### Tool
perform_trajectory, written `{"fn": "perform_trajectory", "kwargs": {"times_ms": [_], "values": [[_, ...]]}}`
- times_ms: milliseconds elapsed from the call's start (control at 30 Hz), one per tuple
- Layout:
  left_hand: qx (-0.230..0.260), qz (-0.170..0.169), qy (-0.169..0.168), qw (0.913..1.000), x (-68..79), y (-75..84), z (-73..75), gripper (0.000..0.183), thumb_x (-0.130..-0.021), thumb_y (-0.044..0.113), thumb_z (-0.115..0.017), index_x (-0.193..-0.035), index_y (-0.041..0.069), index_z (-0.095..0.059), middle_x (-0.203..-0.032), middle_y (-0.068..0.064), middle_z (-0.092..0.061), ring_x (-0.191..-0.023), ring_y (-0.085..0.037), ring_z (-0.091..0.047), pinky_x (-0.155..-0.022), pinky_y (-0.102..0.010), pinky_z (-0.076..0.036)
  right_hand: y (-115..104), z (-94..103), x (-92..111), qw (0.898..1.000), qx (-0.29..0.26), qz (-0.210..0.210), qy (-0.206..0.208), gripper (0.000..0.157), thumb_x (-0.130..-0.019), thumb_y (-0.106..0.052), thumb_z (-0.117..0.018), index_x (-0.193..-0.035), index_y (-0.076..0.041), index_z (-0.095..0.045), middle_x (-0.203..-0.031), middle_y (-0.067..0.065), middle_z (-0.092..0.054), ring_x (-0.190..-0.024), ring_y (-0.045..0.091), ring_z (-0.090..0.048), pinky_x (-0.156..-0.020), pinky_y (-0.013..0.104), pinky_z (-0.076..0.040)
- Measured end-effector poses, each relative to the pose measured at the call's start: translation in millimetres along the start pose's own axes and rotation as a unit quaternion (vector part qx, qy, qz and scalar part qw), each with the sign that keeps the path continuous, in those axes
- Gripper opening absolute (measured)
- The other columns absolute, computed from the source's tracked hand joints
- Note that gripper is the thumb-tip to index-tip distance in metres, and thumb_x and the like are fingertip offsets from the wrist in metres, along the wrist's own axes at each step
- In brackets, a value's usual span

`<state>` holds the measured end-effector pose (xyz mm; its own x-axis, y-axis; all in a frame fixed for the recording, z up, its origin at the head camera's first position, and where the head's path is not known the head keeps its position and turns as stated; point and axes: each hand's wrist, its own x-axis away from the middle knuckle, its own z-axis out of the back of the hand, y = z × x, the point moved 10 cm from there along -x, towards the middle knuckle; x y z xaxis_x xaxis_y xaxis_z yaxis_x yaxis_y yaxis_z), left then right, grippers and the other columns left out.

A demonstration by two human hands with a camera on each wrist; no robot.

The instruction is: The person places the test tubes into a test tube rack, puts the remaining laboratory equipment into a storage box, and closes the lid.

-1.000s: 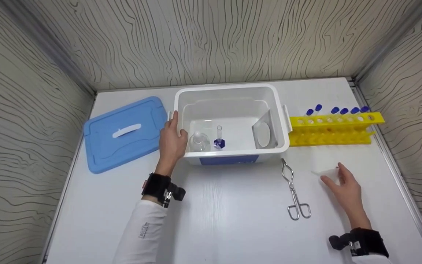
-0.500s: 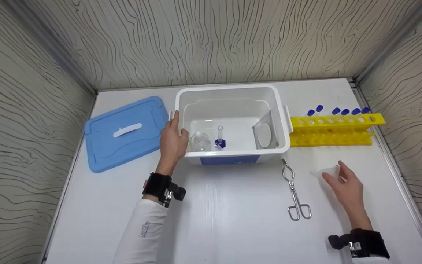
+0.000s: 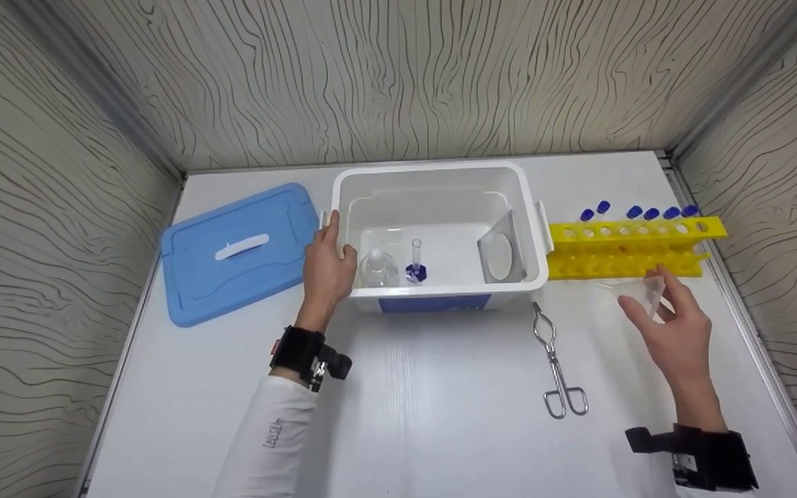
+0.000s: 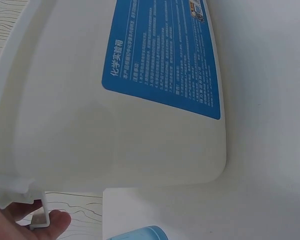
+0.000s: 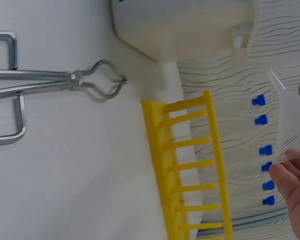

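Observation:
My left hand (image 3: 327,273) grips the left side of a white plastic storage box (image 3: 533,228). In the left wrist view its fingertips (image 4: 59,222) curl round the box's side handle (image 4: 46,212). My right hand (image 3: 679,332) pinches a clear plastic funnel (image 5: 290,117) by its wide mouth, raised in front of a yellow test tube rack (image 3: 637,232). The funnel's stem points left. Inside the box stand a clear flask (image 3: 378,270) and a small cylinder with a blue hexagonal base (image 3: 416,272). A grey mesh sheet with a pale round centre (image 3: 500,254) leans at its right end.
Metal crucible tongs (image 3: 554,363) lie on the white table (image 3: 426,408), right of the box's front. A blue lid (image 3: 239,277) with a white handle lies at the left. Several blue-capped tubes (image 3: 652,214) stand at the rack's back. Patterned walls (image 3: 412,76) enclose the table.
My right hand has risen and moved back and right towards the yellow rack, carrying the funnel. My left hand stays on the box's side.

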<state>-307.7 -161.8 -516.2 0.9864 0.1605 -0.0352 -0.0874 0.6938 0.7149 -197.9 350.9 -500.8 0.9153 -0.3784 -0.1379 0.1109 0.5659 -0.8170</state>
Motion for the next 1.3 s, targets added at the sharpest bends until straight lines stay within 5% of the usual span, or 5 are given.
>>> {"fn": "perform_trajectory", "kwargs": {"times_ms": [300, 533, 800, 1000, 1300], "values": [[-0.005, -0.004, 0.002, 1.0, 0.0, 1.0, 0.4, 0.064, -0.094, 0.013, -0.047, -0.156, 0.013, -0.031, -0.144, -0.024, -0.052, -0.129, -0.042, -0.054, -0.105, -0.052, -0.047, -96, -0.8, -10, 0.986, -0.069, 0.149, -0.014, 0.075, -0.081, 0.003, -0.076, -0.147, -0.015, -0.048, -0.139, 0.012, -0.059, -0.123, -0.004, -0.053, -0.094, 0.003, -0.044], [0.002, -0.01, 0.003, 0.9999, 0.0, 1.7, -0.2, 0.065, -0.093, 0.011, -0.046, -0.156, 0.011, -0.031, -0.144, -0.025, -0.051, -0.13, -0.042, -0.054, -0.105, -0.052, -0.048, -159, -14.3, -13, 0.963, -0.113, 0.24, -0.047, 0.074, -0.077, 0.013, -0.074, -0.144, -0.005, -0.05, -0.131, -0.013, -0.058, -0.121, 0.0, -0.054, -0.096, 0.005, -0.045], [-0.008, -0.008, 0.005, 0.9999, -0.7, 1.1, 0.0, 0.066, -0.091, 0.008, -0.045, -0.156, 0.011, -0.032, -0.143, -0.025, -0.052, -0.127, -0.043, -0.056, -0.102, -0.052, -0.05, -196, -45.0, -23, 0.96, -0.076, 0.249, -0.101, 0.073, -0.08, 0.004, -0.077, -0.146, -0.001, -0.047, -0.138, 0.021, -0.057, -0.124, -0.004, -0.051, -0.1, 0.006, -0.042], [-0.005, -0.014, 0.007, 0.9999, 0.2, 2.4, 0.4, 0.067, -0.09, 0.004, -0.045, -0.155, 0.01, -0.032, -0.143, -0.026, -0.053, -0.127, -0.042, -0.056, -0.101, -0.05, -0.05, -205, -74.3, -32, 0.955, -0.071, 0.246, -0.147, 0.07, -0.082, -0.003, -0.078, -0.145, 0.0, -0.047, -0.14, 0.019, -0.057, -0.129, 0.026, -0.056, -0.102, 0.013, -0.044], [-0.004, -0.022, 0.009, 0.9997, 0.3, 4.5, 1.5, 0.067, -0.09, 0.004, -0.044, -0.155, 0.009, -0.032, -0.142, -0.026, -0.053, -0.126, -0.042, -0.057, -0.099, -0.05, -0.051, -210, -133.7, -50, 0.943, -0.012, 0.216, -0.251, 0.072, -0.089, -0.017, -0.074, -0.15, 0.0, -0.039, -0.144, 0.021, -0.051, -0.135, 0.036, -0.05, -0.11, 0.046, -0.044]]}}
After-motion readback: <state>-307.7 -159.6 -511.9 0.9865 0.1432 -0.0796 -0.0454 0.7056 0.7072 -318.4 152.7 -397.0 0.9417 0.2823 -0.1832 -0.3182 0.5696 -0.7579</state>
